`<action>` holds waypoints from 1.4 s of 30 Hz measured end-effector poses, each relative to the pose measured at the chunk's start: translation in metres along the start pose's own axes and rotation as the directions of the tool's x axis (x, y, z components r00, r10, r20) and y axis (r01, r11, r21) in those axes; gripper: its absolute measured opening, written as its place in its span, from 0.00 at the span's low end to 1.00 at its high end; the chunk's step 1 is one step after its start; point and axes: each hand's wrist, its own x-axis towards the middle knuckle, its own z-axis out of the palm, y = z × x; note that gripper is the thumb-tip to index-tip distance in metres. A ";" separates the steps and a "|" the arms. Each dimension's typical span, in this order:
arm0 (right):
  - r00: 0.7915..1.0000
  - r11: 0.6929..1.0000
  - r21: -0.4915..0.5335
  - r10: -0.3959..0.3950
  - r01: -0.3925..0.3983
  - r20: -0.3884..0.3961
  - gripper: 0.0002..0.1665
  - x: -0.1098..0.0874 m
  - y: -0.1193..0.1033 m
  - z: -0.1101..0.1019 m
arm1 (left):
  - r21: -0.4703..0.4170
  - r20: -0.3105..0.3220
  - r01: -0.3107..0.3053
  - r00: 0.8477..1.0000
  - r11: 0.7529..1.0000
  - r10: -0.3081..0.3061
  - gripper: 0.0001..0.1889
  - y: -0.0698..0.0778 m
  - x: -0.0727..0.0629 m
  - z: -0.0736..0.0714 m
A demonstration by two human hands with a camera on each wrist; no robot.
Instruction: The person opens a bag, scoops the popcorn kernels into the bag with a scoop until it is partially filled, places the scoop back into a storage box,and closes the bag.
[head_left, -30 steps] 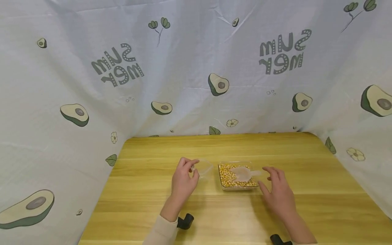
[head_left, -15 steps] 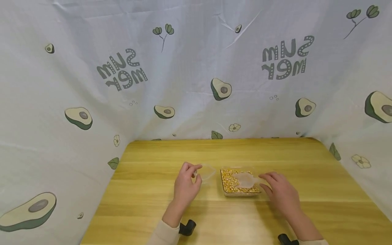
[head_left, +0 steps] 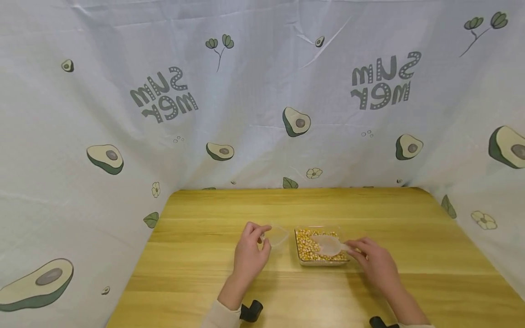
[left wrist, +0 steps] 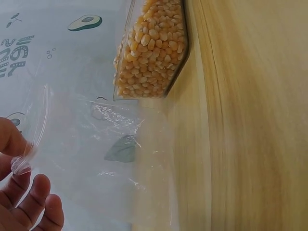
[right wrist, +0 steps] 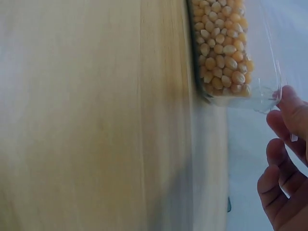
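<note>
A clear rectangular container full of yellow corn kernels stands on the table. On the kernels lies a translucent plastic scoop, its handle pointing right. My right hand pinches that handle between thumb and forefinger at the container's right rim; the other fingers are loosely bent in the right wrist view. To the left of the container, my left hand pinches the upper edge of a clear plastic bag. The bag hangs with its mouth partly spread, and only see-through film shows inside it.
The wooden table reaches back to a white curtain printed with avocados and lettering, which also closes off both sides. Black wrist mounts sit at both wrists.
My right hand has moved left to the scoop, and its fingers have closed on the handle. The left hand keeps its hold on the bag. The head view has shifted slightly.
</note>
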 end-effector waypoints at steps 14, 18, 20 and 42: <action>0.979 0.955 0.216 0.201 -0.204 0.035 0.10 -0.006 0.005 0.008 | -0.027 0.008 0.000 1.000 1.000 0.001 0.16 0.002 -0.001 0.003; 0.961 0.933 0.230 0.265 -0.277 0.080 0.10 -0.007 0.006 0.008 | -0.045 0.002 -0.015 1.000 0.999 0.015 0.16 0.002 -0.002 0.004; 0.950 0.919 0.241 0.296 -0.313 0.104 0.10 -0.007 0.006 0.008 | -0.043 -0.002 -0.020 1.000 0.999 0.020 0.16 0.002 -0.002 0.005; 0.845 0.759 0.374 0.496 -0.534 0.201 0.18 -0.013 0.007 0.008 | -0.060 0.017 0.008 1.000 0.998 -0.007 0.15 0.004 -0.005 0.012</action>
